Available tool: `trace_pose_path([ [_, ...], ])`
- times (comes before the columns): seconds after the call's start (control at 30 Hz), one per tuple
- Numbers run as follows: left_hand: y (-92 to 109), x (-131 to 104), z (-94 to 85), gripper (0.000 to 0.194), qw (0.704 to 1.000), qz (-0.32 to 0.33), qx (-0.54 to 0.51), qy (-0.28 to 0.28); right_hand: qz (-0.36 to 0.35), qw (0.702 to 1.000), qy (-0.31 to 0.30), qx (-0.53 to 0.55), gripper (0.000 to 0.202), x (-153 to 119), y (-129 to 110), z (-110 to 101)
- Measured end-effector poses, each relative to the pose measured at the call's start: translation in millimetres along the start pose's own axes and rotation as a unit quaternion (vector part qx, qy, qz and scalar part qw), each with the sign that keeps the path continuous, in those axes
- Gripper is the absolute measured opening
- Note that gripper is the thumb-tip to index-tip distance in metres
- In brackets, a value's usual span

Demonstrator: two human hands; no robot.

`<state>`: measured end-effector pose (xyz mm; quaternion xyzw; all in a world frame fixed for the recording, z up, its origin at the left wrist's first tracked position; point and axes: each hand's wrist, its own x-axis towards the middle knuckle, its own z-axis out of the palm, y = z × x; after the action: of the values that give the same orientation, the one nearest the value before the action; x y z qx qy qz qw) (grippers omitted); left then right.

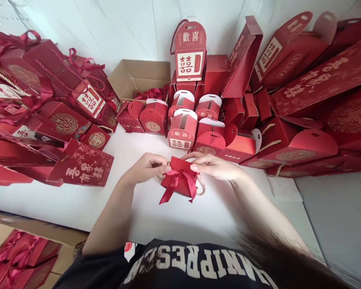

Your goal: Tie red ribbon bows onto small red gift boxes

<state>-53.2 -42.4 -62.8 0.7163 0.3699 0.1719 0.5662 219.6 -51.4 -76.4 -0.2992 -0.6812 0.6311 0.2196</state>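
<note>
A small red gift box (180,185) with rope handles at its sides is held over the white table, close to my body. Across its front a dark red ribbon (182,175) is tied in a bow, its tails hanging down. My left hand (149,166) pinches the box's upper left edge between thumb and fingers. On the upper right edge, my right hand (212,165) grips with the thumb in front and the fingers behind. A gold twisted rope handle (202,185) loops out below my right hand.
Small red boxes (153,118) stand just beyond my hands. Behind them is an open cardboard box (138,70) with ribbons inside. Larger gift boxes are piled at left (57,116) and right (307,136). Ribboned boxes (21,257) lie in a carton at lower left.
</note>
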Motion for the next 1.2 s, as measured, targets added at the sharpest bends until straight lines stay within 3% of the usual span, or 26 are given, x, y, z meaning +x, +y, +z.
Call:
trace_pose_path([
  [0.27, 7, -1, 5.8, 0.036, 0.989, 0.049, 0.104, 0.096, -0.008, 0.997, 0.046, -0.059, 0.053, 13, -12, 5],
  [0.4, 8, 3, 16.4, 0.043, 0.980, 0.063, 0.139, 0.127, -0.002, 0.994, 0.051, -0.094, 0.057, 23, -18, 7],
  [0.5, 8, 5, 22.5, 0.047, 0.981, 0.050, 0.148, 0.115, -0.011, 0.994, 0.055, -0.096, 0.057, 28, -20, 11],
  [0.63, 10, 5, 24.3, 0.037, 0.987, 0.028, 0.134, 0.083, -0.013, 0.991, 0.077, -0.105, 0.056, 29, -18, 13],
  [0.93, 12, 0, 12.7, 0.035, 0.981, 0.017, 0.133, 0.138, -0.007, 0.992, 0.059, -0.110, 0.040, 13, -11, -9],
  [1.2, 10, 0, 4.3, 0.036, 0.986, 0.020, 0.138, 0.093, 0.003, 0.996, 0.023, -0.092, 0.038, 11, -5, -16],
])
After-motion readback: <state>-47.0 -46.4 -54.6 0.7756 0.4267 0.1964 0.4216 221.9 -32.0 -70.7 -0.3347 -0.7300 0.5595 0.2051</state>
